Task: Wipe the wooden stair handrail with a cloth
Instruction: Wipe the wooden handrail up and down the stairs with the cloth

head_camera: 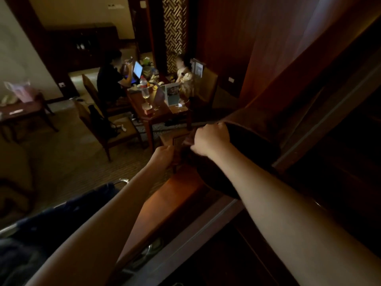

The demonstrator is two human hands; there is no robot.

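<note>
The wooden handrail (165, 205) runs reddish-brown from the lower middle up to a square post top (167, 139). A large dark brown cloth (255, 131) lies bunched over the rail's far end. My right hand (210, 140) grips the cloth's upper edge in a fist. My left hand (162, 156) is just below and to the left, fingers curled round a fold of the cloth beside the post. A short strip of cloth stretches between the two hands. The light is dim, so the left fingers are hard to make out.
A pale metal strip (208, 223) runs diagonally beside the rail. Below, a wooden table (156, 114) with a laptop, a bottle and papers has two people seated at it. A chair (115, 129) stands beside it, and a side table (24, 112) at far left.
</note>
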